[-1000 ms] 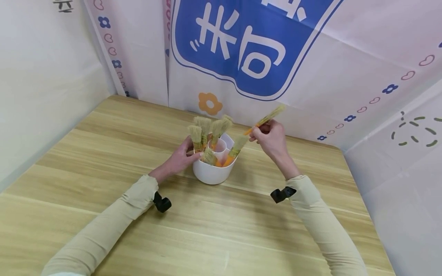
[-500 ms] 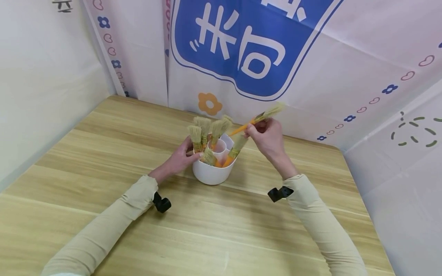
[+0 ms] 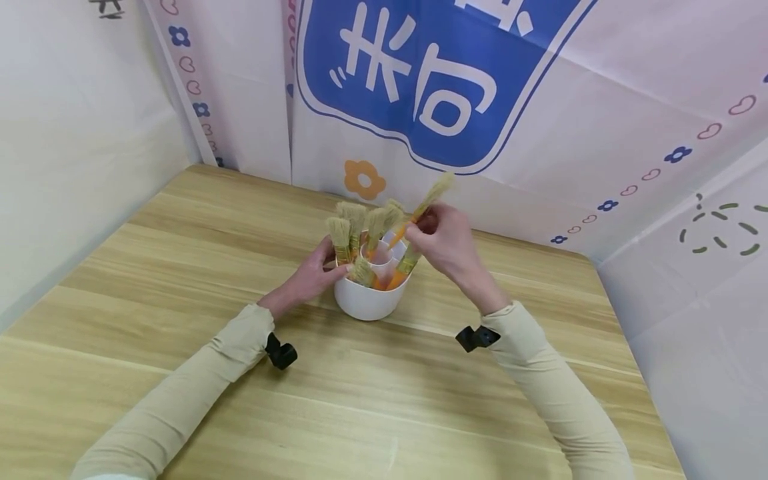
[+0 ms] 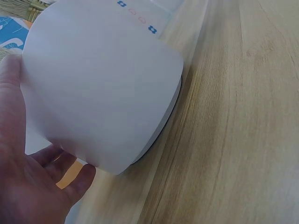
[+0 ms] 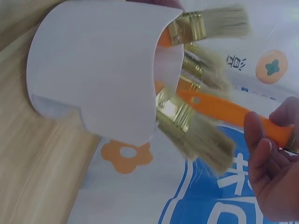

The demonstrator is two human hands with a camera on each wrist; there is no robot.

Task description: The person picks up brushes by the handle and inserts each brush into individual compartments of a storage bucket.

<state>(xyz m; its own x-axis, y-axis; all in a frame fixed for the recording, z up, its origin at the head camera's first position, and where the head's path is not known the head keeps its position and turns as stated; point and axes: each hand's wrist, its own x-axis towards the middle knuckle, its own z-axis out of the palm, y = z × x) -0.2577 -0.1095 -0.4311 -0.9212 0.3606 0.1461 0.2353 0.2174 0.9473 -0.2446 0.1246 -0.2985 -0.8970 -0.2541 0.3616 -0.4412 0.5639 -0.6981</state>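
Observation:
A white round holder [image 3: 368, 305] with an inner cup stands upright on the table. Several paintbrushes [image 3: 339, 233] with orange handles lean in it, bristles up. My left hand [image 3: 309, 275] grips the holder's left side; in the left wrist view the thumb lies along the near wall and the other fingers curl behind it. Between thumb and fingers, my right hand [image 3: 450, 243] pinches another paintbrush [image 3: 436, 190], its bristles up. That brush's orange handle [image 5: 219, 107] slants down over the holder's opening, in front of another brush's ferrule [image 5: 175, 107] in the right wrist view; its depth inside is unclear.
The wooden table [image 3: 336, 400] ends against a printed backdrop [image 3: 540, 187] just behind the holder. White side walls [image 3: 78, 133] rise left and right. A small black camera [image 3: 281, 352] sits on each wrist.
My right hand has moved left to the holder, bringing its paintbrush from beside it to over the opening and tilting the brush steeper. The left hand and the holder have stayed put.

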